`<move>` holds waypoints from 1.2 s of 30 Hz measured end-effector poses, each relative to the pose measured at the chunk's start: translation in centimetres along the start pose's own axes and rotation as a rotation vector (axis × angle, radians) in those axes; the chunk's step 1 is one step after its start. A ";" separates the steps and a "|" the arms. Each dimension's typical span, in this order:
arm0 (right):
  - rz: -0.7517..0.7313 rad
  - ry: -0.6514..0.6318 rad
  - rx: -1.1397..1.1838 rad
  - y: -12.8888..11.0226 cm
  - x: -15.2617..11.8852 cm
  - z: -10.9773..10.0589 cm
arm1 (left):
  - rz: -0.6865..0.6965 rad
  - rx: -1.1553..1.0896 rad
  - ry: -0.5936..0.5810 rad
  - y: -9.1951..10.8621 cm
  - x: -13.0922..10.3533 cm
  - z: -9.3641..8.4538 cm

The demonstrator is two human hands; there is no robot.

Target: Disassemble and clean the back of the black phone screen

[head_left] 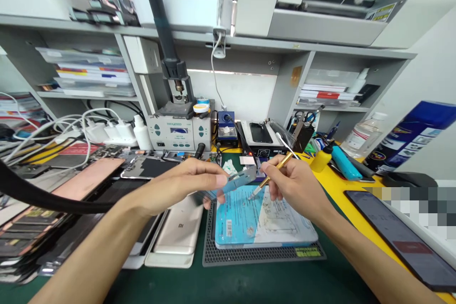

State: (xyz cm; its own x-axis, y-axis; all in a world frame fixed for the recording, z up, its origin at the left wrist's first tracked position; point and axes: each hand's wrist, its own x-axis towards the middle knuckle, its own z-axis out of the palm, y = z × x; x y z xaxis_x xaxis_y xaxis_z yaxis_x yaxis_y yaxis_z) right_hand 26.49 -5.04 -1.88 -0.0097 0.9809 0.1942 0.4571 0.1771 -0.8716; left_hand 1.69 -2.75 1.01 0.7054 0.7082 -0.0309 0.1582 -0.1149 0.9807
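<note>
My left hand (192, 181) is closed, pinching a flat blue-grey phone part (239, 179) between thumb and fingers. Its far end, on the right, looks metallic with small cut-outs; the exact kind is unclear. In my right hand (290, 181) a slim gold-handled craft knife (276, 171) is gripped like a pen, its silvery tip slanting down to the left. That tip is apart from the phone part, over a blue and white box (265, 235). Beneath the box lies a dark perforated mat (263, 257).
Left of the mat lie a gold Mi phone shell (178, 232) and stacked phone screens (81, 175). A hot-air station (178, 130) stands behind. To the right are a yellow bottle (321, 157), a clear bottle (363, 133) and a dark phone (395, 237). A black hose (162, 19) hangs above.
</note>
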 end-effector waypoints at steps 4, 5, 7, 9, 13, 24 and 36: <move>-0.058 0.033 -0.042 -0.3 0.0 -0.6 | -0.037 -0.485 0.060 0.0 0.7 0.8; -0.076 0.034 -0.058 -0.3 0.0 -0.6 | -0.026 -0.613 0.069 0.0 0.9 1.0; -0.109 0.031 -0.087 -0.2 0.0 -0.5 | -0.012 -0.809 0.071 -0.2 1.1 1.2; -0.128 0.022 -0.099 0.0 0.0 -0.2 | 0.008 -0.908 0.075 -0.5 1.2 1.3; -0.140 0.009 -0.081 0.1 -0.1 0.2 | 0.070 -0.967 0.045 -1.1 1.2 1.4; -0.408 0.372 0.319 -1.4 -2.6 0.5 | 0.090 -1.001 0.005 -0.7 1.4 3.3; -0.510 0.599 0.445 -2.6 -4.1 1.2 | 0.025 -0.872 -0.005 -0.6 0.9 3.8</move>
State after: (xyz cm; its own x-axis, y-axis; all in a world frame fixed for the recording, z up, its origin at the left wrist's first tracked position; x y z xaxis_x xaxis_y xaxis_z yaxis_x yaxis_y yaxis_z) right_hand 24.27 -9.46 -1.00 0.4047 0.5909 0.6979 0.1366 0.7156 -0.6850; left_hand 4.86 -4.72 -0.32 0.7047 0.7095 -0.0060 -0.4414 0.4449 0.7792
